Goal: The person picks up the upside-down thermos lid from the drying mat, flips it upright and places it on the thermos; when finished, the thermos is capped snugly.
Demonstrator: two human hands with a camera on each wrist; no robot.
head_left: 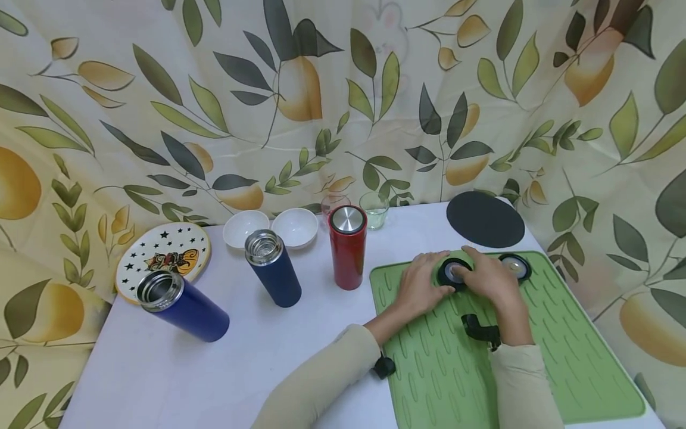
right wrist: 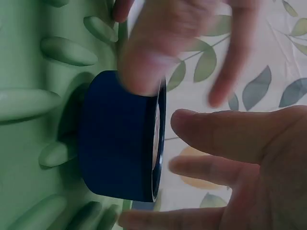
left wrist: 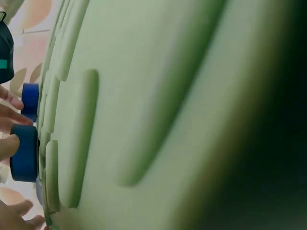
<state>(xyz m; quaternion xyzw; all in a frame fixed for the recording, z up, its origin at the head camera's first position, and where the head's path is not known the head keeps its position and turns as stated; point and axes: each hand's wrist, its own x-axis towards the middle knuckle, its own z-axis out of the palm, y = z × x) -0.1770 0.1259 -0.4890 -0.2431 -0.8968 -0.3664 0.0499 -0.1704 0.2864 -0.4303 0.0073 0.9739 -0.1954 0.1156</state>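
Note:
Two round dark-blue bottle lids lie on a green ridged mat (head_left: 579, 357). The nearer lid (head_left: 449, 274) is between my hands, hollow side up. At its left side is my left hand (head_left: 420, 289); its thumb (right wrist: 144, 72) is at the lid's wall, fingers spread apart. Over the same lid hovers my right hand (head_left: 490, 277), thumb and fingers extended; in the right wrist view they are off the rim. Beside the right hand sits the second lid (head_left: 515, 267). Two blue flasks, one tilted (head_left: 193, 313) and one slimmer (head_left: 274, 271), have uncovered mouths. A red flask (head_left: 348, 250) stands capped.
Behind the flasks are two white bowls (head_left: 295, 228) and clear glasses (head_left: 374, 210). A cat-patterned round board (head_left: 161, 250) lies at the left, a black round mat (head_left: 485, 218) at the back right. A patterned curtain (head_left: 343, 101) hangs behind the white table (head_left: 268, 357).

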